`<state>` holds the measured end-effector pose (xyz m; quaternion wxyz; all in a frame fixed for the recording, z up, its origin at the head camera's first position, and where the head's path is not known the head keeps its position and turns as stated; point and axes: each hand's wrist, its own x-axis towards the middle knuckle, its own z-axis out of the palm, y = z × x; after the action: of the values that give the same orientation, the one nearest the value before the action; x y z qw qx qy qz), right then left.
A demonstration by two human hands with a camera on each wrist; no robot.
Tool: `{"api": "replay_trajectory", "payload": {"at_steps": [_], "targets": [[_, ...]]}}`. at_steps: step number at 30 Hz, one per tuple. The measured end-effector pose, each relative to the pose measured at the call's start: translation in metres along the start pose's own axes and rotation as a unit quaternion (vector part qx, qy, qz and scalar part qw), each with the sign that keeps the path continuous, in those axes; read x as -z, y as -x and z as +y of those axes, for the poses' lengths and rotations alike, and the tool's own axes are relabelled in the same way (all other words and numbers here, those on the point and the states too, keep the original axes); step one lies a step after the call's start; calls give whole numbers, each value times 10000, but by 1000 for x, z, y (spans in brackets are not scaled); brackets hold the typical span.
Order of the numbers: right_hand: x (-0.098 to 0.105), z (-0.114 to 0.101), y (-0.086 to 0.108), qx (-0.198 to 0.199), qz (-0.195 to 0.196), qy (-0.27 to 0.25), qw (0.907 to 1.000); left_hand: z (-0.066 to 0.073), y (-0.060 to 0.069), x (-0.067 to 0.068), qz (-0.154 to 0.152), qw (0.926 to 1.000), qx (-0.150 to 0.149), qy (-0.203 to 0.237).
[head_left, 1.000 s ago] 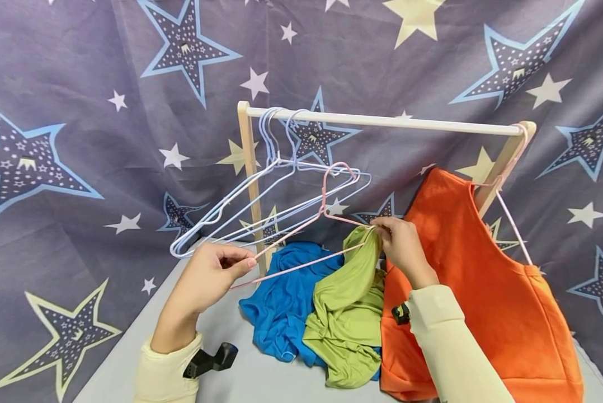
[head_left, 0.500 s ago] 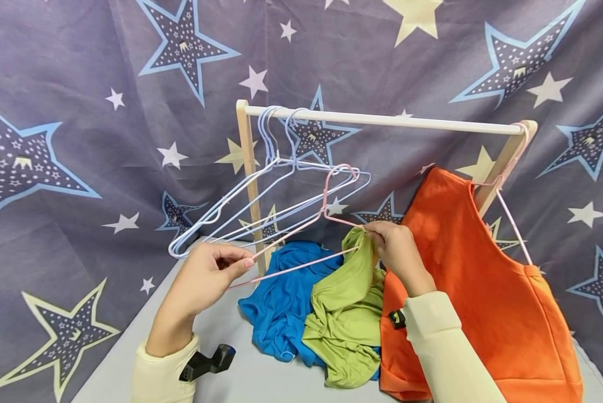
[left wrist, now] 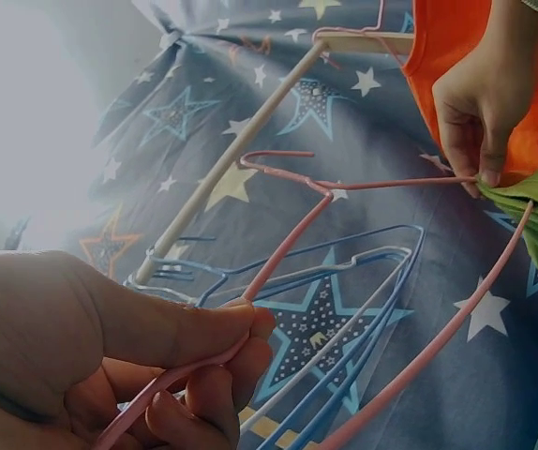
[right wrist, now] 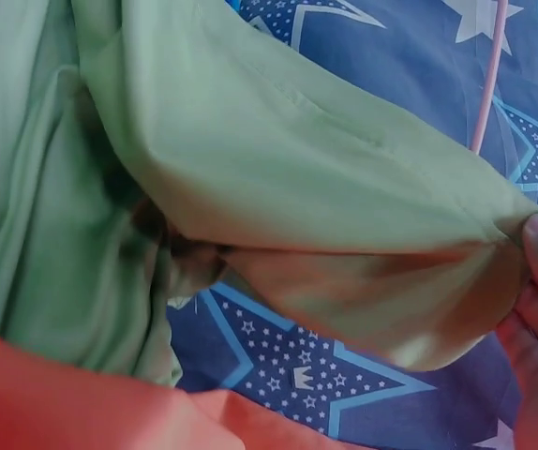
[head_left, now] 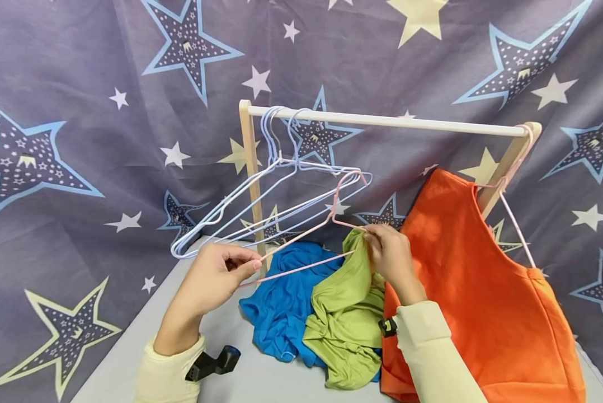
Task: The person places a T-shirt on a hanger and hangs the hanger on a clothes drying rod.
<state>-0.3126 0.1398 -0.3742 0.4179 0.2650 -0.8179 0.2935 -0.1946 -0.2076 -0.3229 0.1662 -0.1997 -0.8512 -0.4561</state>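
Note:
My left hand (head_left: 218,274) pinches the left arm of a pink hanger (head_left: 301,230) between thumb and fingers; the left wrist view shows its thumb pressed over the wire. At the hanger's other end my right hand (head_left: 392,252) pinches the edge of a green garment (head_left: 344,313) against the wire. The hanger's right end is inside the garment's opening, hidden by cloth. Most of the green garment lies crumpled on the table, partly over a blue garment (head_left: 281,302). In the right wrist view the green cloth (right wrist: 325,178) stretches from the fingertips down into loose folds.
A rack with a white rail (head_left: 382,119) stands behind. Several blue and white hangers (head_left: 226,210) hang at its left end. An orange top (head_left: 483,291) on another pink hanger (head_left: 515,221) hangs at the right, close beside my right forearm. A star-patterned cloth (head_left: 130,112) covers the wall.
My right hand has slid slightly left along the hanger, drawing the green cloth's edge further over its end. The pink hanger's hook has shifted a little to the right.

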Motion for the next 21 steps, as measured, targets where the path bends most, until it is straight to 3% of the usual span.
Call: {"api": "replay_trajectory", "payload": {"at_steps": [5, 15, 21], "targets": [[-4, -4, 2, -125, 254, -39, 9996, 0, 1, -5, -51, 9999, 127, 70], [-5, -17, -6, 164, 895, -115, 9958, 4, -1, -7, -20, 9998, 194, 106], [-6, -28, -10, 241, 934, -158, 9952, 4, -2, -12, 27, 9996, 155, 230]]}}
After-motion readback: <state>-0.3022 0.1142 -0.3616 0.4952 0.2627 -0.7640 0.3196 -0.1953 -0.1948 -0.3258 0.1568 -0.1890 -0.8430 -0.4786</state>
